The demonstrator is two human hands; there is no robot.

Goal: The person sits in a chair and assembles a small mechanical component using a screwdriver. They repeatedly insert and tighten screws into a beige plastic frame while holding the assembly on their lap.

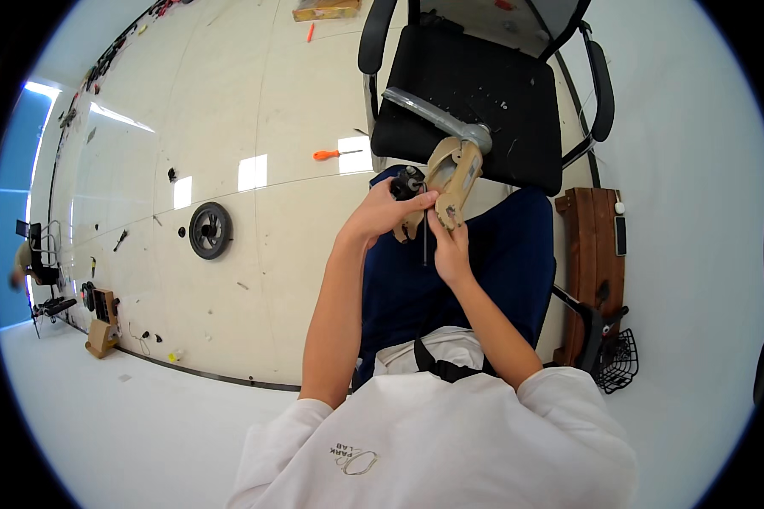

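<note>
A beige forked bracket [460, 182] with a grey metal tube [424, 109] at its far end lies across my knees and the chair seat. My left hand [382, 212] is closed around its left side, thumb pressed toward the middle. Beside those fingers is a small black round fitting [408, 181]; whether I grip it cannot be made out. My right hand [452, 248] holds the bracket's near end from below. A thin dark rod [425, 233] points down between both hands; its upper end is partly hidden.
A black office chair [475, 102] with small debris on its seat stands ahead. On the tiled floor at left lie an orange-handled screwdriver [327, 155] and a black wheel [210, 230]. A brown wooden box [590, 263] and a black wire basket [617, 360] are at right.
</note>
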